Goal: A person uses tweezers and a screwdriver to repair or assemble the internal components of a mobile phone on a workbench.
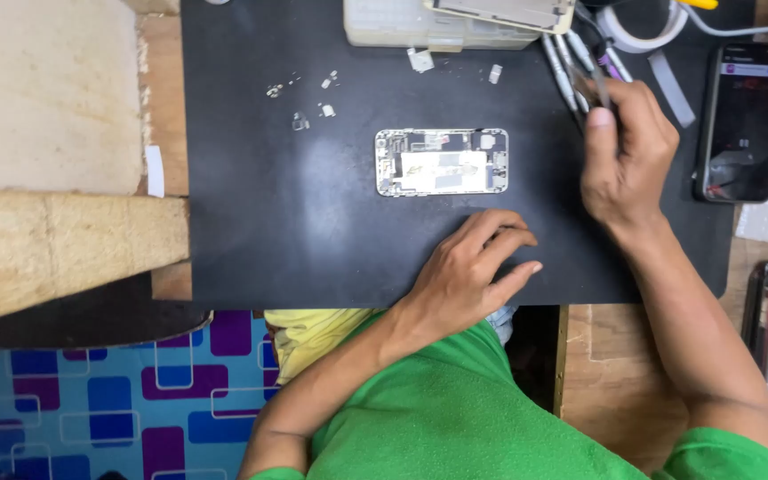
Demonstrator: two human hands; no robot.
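With the opened phone (442, 162) stripped and its small parts (311, 100) lying left of it, our right hand (626, 151) pinches tweezers (599, 87) right of it while our left hand (468, 271) rests loose-fingered below, reassembly not begun.

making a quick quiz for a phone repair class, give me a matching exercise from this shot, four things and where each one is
Things:
1. opened phone
2. left hand
3. right hand
4. intact phone with dark screen

Places:
A. far right edge of the mat
B. middle of the black mat
C. among the tools at the mat's top right
D. flat on the mat below the opened phone

Pairs: 1-B, 2-D, 3-C, 4-A
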